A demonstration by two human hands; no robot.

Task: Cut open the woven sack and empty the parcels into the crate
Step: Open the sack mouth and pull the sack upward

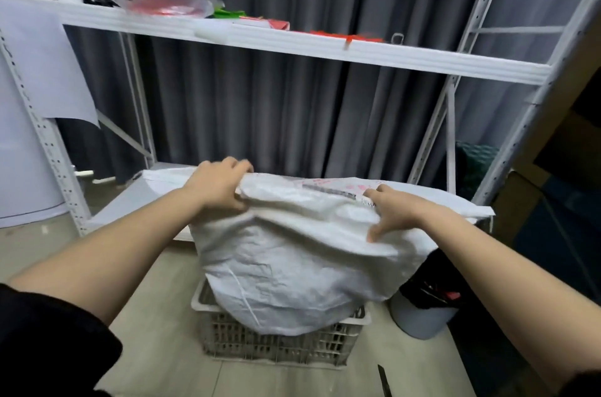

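A bulging white woven sack [286, 273] hangs upright over a pale slatted plastic crate [279, 344] on the floor, its lower end sunk inside the crate. My left hand [218, 183] is closed on the sack's upper left corner. My right hand [392, 209] grips the upper right part of the sack, thumb pressed into the fabric. Red print shows on the sack's top edge between the hands. The parcels are hidden inside the sack.
A white metal shelf rack [292, 45] stands right behind, with red and green items on its upper shelf. A grey bin [422, 318] with a black liner sits right of the crate. A dark blade-like tool [384, 380] lies on the floor at the bottom.
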